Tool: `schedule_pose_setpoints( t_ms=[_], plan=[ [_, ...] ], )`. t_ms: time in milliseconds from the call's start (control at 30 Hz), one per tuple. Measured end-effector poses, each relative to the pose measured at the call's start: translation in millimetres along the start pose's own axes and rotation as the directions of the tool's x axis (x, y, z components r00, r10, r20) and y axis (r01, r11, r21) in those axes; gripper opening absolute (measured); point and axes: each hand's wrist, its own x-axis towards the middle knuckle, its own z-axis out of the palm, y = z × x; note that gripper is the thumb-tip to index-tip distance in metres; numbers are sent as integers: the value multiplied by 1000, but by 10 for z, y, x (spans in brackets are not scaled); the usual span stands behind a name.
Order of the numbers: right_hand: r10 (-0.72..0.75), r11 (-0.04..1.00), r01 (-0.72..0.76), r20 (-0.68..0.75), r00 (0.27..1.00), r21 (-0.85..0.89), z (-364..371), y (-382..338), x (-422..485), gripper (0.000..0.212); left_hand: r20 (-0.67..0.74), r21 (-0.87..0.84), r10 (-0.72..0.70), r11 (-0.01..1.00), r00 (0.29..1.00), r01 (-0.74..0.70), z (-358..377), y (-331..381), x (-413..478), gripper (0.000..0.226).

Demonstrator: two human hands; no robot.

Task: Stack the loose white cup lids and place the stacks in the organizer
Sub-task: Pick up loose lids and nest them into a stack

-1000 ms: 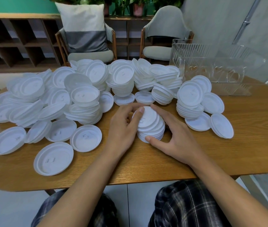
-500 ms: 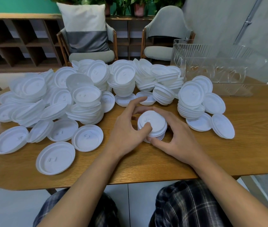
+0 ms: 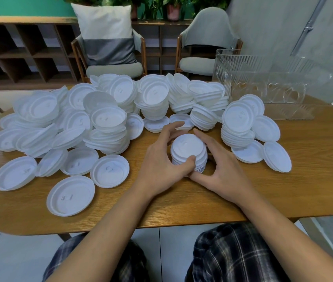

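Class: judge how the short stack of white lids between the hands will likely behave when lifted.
Probably light: the stack of lids looks thin plastic. It may fan apart, since its lower lids sit offset, so left hand and right hand cupping both sides seems wise. Smooth surfaces suggest it could slip.

On the wooden desk (image 3: 314, 180), both hands cup a short stack of white lids (image 3: 188, 147). The left hand (image 3: 159, 159) curls round its left side, thumb on the near rim. The right hand (image 3: 222, 169) wraps round the right side. Loose lids (image 3: 108, 121) lie heaped behind and to the left. A clear organizer (image 3: 263, 78) stands at the far right.
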Motion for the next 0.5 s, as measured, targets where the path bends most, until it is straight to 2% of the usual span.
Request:
schedule_pose_setpoints(
  t_ms=[200,500],
  plan=[
    [12,1000,-12,9,1000,-21,4,34,-6,93,79,-4,-7,1000,997,7,-5,12,-8,78],
    [31,998,-31,7,1000,-47,15,56,-1,95,14,-44,-38,998,999,38,11,2,8,89]
  ],
)
